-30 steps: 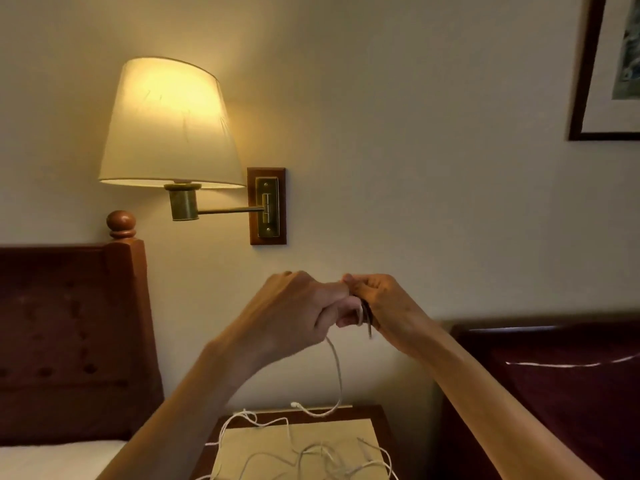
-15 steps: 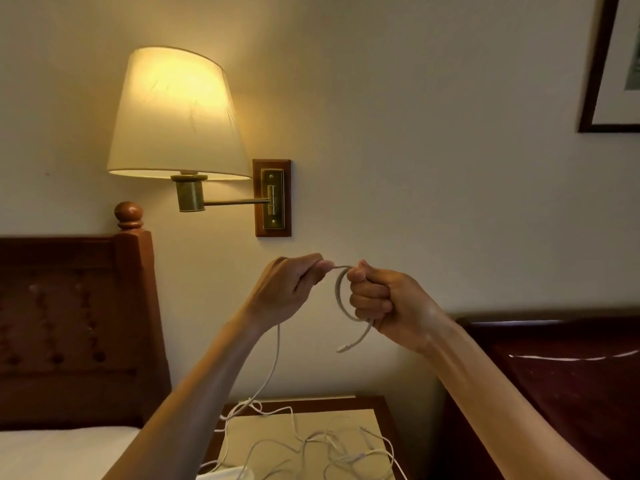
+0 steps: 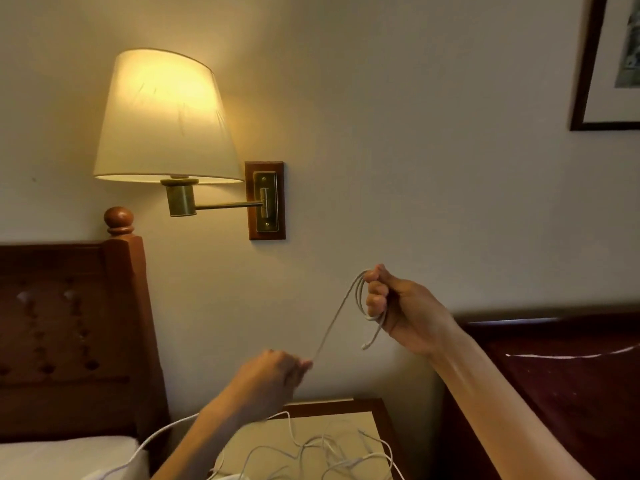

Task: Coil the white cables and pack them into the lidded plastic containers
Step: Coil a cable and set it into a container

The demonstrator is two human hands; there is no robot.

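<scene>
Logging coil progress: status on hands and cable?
Right hand grips a small coil of thin white cable. Left hand pinches the taut run below. Loose white cables tangled on the wooden nightstand; no containers visible.

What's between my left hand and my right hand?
In the head view, a taut stretch of the white cable runs from the left hand up to the loops held in the right hand; otherwise only bare wall behind.

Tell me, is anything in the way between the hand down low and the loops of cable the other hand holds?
Nothing visible. The left hand pinches the white cable, which runs straight up through open air to the loops gripped by the right hand. Only bare wall lies behind it. No container is in view.
</scene>
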